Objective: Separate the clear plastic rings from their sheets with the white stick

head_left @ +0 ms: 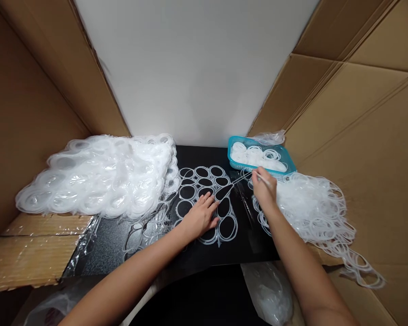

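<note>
A translucent sheet of joined rings (227,226) lies flat on the black work surface. My left hand (201,214) rests on it with the fingers spread and pressed down. My right hand (265,190) is closed around a slim white stick-like tool (264,180), raised to the right of the sheet. Thin pale strands (240,178) stretch from near my right fingers down towards the sheet beside my left fingertips. Whether they are cut strips or part of a tool, I cannot tell. Just beyond my right hand stands a turquoise tray (231,159) holding loose white rings (255,156).
At the left lies a thick stack of ring sheets (105,176) under clear plastic. Scrap ring webbing (313,208) is heaped at the right. Cardboard walls (360,113) flank both sides, and a white panel (197,68) closes the back. Clear wrap (156,224) lies near my left forearm.
</note>
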A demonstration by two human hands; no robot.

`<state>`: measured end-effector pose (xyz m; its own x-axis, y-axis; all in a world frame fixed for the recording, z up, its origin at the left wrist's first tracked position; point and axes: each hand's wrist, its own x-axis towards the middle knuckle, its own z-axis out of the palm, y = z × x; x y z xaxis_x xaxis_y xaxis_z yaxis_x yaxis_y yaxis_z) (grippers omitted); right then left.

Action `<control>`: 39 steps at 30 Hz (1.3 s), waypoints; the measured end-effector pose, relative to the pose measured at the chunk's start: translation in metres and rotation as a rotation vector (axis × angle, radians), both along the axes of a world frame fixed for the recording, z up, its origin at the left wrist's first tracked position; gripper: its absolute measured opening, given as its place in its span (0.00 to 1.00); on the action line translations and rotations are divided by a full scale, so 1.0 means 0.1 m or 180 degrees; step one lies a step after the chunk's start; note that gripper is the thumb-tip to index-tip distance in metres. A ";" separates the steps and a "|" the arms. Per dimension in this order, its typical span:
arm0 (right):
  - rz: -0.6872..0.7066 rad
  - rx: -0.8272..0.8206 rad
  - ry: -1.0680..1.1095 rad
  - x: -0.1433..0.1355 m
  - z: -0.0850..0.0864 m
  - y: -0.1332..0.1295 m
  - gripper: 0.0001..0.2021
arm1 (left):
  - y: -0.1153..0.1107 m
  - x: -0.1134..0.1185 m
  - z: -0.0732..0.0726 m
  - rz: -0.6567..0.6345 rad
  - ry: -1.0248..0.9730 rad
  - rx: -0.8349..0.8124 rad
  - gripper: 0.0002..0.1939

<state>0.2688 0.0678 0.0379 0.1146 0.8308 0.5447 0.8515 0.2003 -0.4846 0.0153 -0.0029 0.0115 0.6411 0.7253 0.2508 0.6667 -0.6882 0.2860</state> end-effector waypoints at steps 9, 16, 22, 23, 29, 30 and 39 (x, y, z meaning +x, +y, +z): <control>0.0554 -0.1492 0.2135 -0.23 -0.01 0.17 0.15 | 0.37 0.21 0.14 0.0205 0.0142 0.0191 0.26; 0.0067 -0.1211 0.4325 0.08 0.04 0.14 0.16 | 0.36 0.09 -0.11 0.0201 0.0393 0.0068 0.27; 0.0204 -0.1342 0.4101 0.01 0.07 0.10 0.18 | 0.28 0.02 -0.05 0.0181 0.0462 0.0010 0.28; 0.0313 -0.1504 0.4051 -0.03 0.08 0.07 0.18 | 0.27 0.01 -0.04 0.0177 0.0453 0.0002 0.28; 0.1172 -0.2322 0.3899 -0.24 0.16 -0.19 0.20 | 0.29 0.04 -0.02 0.0230 0.0091 -0.0277 0.25; 0.1258 -0.2415 0.3860 -0.27 0.15 -0.23 0.20 | 0.31 0.06 0.00 0.0317 -0.0024 -0.0397 0.23; 0.1396 -0.2395 0.3846 -0.43 0.04 -0.44 0.19 | 0.54 0.22 0.10 0.0973 -0.0687 -0.1084 0.21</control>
<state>0.2256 0.0242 0.0416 -0.1545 0.9541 -0.2565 -0.1910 -0.2835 -0.9398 0.0370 0.0511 0.0215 0.3462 0.9355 0.0707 0.7241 -0.3144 0.6138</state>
